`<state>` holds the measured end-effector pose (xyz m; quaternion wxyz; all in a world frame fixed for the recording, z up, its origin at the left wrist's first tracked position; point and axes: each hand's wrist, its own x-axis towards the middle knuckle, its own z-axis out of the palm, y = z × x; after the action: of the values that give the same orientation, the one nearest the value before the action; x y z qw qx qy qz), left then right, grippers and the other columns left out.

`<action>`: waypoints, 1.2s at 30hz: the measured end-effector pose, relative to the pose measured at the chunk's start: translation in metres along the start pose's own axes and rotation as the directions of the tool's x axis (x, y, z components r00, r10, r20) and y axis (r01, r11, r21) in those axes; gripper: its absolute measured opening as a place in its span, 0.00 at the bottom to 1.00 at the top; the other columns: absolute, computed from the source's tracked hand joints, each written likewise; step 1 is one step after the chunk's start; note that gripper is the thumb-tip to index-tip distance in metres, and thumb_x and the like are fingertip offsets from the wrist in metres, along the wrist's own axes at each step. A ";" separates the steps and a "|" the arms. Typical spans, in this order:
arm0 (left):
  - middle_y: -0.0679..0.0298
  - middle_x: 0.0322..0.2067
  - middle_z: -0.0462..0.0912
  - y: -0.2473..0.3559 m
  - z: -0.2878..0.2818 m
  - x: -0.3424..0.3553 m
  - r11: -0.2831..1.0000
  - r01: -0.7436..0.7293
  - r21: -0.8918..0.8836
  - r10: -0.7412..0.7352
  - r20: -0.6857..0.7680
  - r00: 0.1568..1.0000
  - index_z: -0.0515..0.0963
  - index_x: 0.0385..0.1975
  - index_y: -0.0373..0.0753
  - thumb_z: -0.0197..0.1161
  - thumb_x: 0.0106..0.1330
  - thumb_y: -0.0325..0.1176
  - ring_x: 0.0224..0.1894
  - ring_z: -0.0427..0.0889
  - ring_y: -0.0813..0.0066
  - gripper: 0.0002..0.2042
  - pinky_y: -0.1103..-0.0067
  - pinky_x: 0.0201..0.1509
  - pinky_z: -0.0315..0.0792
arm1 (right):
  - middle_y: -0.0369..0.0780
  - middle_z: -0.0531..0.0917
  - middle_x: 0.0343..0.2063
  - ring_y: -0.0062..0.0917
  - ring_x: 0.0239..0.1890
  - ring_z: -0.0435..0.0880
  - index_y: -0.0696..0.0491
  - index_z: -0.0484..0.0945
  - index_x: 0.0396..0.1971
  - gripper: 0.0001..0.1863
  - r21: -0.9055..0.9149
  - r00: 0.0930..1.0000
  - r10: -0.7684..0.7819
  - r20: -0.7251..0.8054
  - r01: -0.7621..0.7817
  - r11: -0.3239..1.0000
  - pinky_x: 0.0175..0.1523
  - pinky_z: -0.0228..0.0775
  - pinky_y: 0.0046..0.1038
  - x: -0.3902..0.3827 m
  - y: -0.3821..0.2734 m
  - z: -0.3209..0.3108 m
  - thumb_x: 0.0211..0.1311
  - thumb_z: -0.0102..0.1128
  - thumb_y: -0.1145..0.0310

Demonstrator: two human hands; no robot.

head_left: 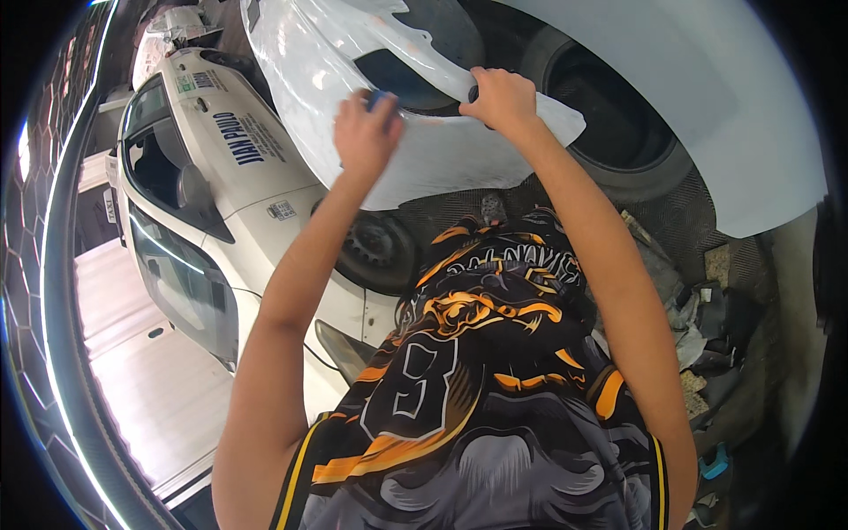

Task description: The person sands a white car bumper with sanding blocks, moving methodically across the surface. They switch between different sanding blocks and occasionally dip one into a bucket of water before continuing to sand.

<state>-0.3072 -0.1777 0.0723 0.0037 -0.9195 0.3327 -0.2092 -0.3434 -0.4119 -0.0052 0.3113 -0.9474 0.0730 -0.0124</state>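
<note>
A white bumper cover [433, 163] is being gripped in front of the torso by the right hand [505, 99], whose fingers are being curled over its edge beside a cut-out; whether the small dark piece near the thumb is also being held cannot be told. A small dark-blue pad [380, 100] is being pinched in the closed fingers of the left hand [365, 137], close to the dark opening; its contact with the cover is being obscured by blur. To the left, space is being taken up by a white car [243, 172] with lettered doors, its black front wheel [378, 252] standing near the left forearm. Beyond the right hand, the way is being crowded by a black tyre [658, 181] and a large pale-grey curved panel [742, 97]. At the right, the floor is being covered by crumpled rags [676, 322] and a turquoise item [715, 463], partly screened by the right forearm.
</note>
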 end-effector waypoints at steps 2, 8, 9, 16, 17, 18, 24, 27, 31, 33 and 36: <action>0.52 0.48 0.80 0.004 0.007 -0.006 0.985 0.168 0.026 -0.159 -0.213 0.964 0.86 0.43 0.50 0.74 0.52 0.35 0.45 0.79 0.54 0.16 0.63 0.44 0.76 | 0.44 0.89 0.37 0.41 0.40 0.90 0.50 0.85 0.45 0.28 -0.004 1.000 -0.015 0.001 0.015 1.000 0.44 0.83 0.41 0.000 0.001 0.000 0.44 0.73 0.50; 0.52 0.50 0.77 0.072 0.017 -0.059 0.974 -0.017 -0.225 0.027 0.041 0.999 0.84 0.48 0.48 0.73 0.52 0.32 0.48 0.78 0.52 0.20 0.63 0.47 0.75 | 0.44 0.88 0.35 0.41 0.39 0.90 0.52 0.83 0.41 0.28 -0.039 0.997 -0.069 -0.040 0.068 0.997 0.43 0.82 0.42 0.002 0.006 0.002 0.44 0.78 0.49; 0.51 0.51 0.77 0.079 0.018 -0.072 0.959 -0.053 -0.277 0.058 0.010 0.998 0.83 0.48 0.47 0.74 0.52 0.32 0.49 0.78 0.51 0.20 0.63 0.49 0.75 | 0.45 0.88 0.36 0.41 0.39 0.90 0.52 0.83 0.42 0.29 -0.049 0.995 -0.073 -0.062 0.070 0.996 0.44 0.82 0.42 0.002 0.006 0.003 0.44 0.78 0.49; 0.47 0.52 0.77 0.064 -0.012 -0.114 0.797 0.418 -0.435 -0.410 0.117 0.904 0.81 0.50 0.40 0.75 0.55 0.31 0.54 0.77 0.46 0.21 0.62 0.58 0.74 | 0.48 0.84 0.52 0.44 0.51 0.86 0.55 0.78 0.60 0.43 0.132 0.984 -0.111 -0.136 0.129 0.983 0.56 0.78 0.42 -0.009 0.018 0.012 0.44 0.78 0.48; 0.47 0.52 0.77 0.063 -0.018 -0.125 0.747 0.521 -0.413 -0.468 0.231 0.853 0.81 0.50 0.40 0.75 0.55 0.31 0.54 0.77 0.46 0.21 0.62 0.58 0.74 | 0.48 0.82 0.56 0.44 0.53 0.85 0.55 0.77 0.61 0.43 0.173 0.980 -0.111 -0.162 0.139 0.975 0.57 0.78 0.39 -0.015 0.025 0.013 0.45 0.79 0.48; 0.47 0.52 0.77 0.063 -0.022 -0.136 0.753 0.511 -0.414 -0.492 0.162 0.855 0.81 0.49 0.39 0.75 0.55 0.31 0.54 0.77 0.46 0.21 0.63 0.59 0.74 | 0.48 0.83 0.56 0.44 0.53 0.85 0.56 0.78 0.60 0.42 0.250 0.965 -0.118 -0.234 0.177 0.952 0.58 0.77 0.39 -0.021 0.036 0.013 0.46 0.79 0.48; 0.49 0.54 0.76 0.065 -0.022 -0.250 0.670 0.687 -0.282 -0.663 0.189 0.725 0.82 0.50 0.42 0.75 0.55 0.35 0.55 0.78 0.47 0.21 0.62 0.57 0.75 | 0.42 0.89 0.39 0.27 0.44 0.86 0.60 0.85 0.44 0.25 0.724 0.904 0.423 0.055 -0.328 0.607 0.53 0.74 0.29 -0.079 0.142 0.015 0.54 0.79 0.55; 0.50 0.53 0.76 0.071 -0.022 -0.300 0.604 0.781 -0.161 -0.737 0.260 0.624 0.82 0.49 0.43 0.75 0.54 0.35 0.56 0.77 0.48 0.21 0.62 0.57 0.75 | 0.36 0.86 0.33 0.21 0.37 0.82 0.58 0.86 0.36 0.10 0.875 0.799 0.543 0.259 -0.433 0.219 0.45 0.72 0.23 -0.128 0.203 0.009 0.61 0.72 0.67; 0.53 0.49 0.76 0.073 -0.025 -0.363 0.489 0.872 -0.027 -0.808 0.362 0.464 0.81 0.48 0.45 0.75 0.53 0.33 0.54 0.76 0.50 0.20 0.61 0.57 0.74 | 0.36 0.87 0.33 0.26 0.35 0.85 0.51 0.84 0.41 0.20 0.697 0.393 0.769 0.504 -0.711 -0.093 0.42 0.76 0.31 -0.200 0.267 0.006 0.56 0.73 0.53; 0.54 0.48 0.76 0.072 -0.026 -0.384 0.436 0.900 0.014 -0.832 0.388 0.397 0.81 0.47 0.45 0.75 0.53 0.33 0.53 0.76 0.50 0.20 0.61 0.57 0.73 | 0.39 0.85 0.38 0.30 0.39 0.84 0.50 0.83 0.42 0.22 0.681 0.268 0.816 0.512 -0.705 -0.196 0.44 0.73 0.40 -0.230 0.288 0.013 0.54 0.73 0.51; 0.54 0.46 0.76 0.068 -0.031 -0.395 0.372 0.923 0.099 -0.862 0.405 0.304 0.80 0.47 0.44 0.75 0.53 0.32 0.53 0.76 0.49 0.20 0.60 0.57 0.73 | 0.41 0.82 0.45 0.35 0.44 0.81 0.50 0.82 0.44 0.24 0.689 0.177 0.853 0.491 -0.678 -0.256 0.44 0.68 0.49 -0.259 0.305 0.025 0.51 0.72 0.51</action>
<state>-0.6333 0.0155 -0.0603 -0.1169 -0.9659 -0.2277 0.0385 -0.6378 -0.6019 -0.1996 0.6381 -0.3762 0.6684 0.0680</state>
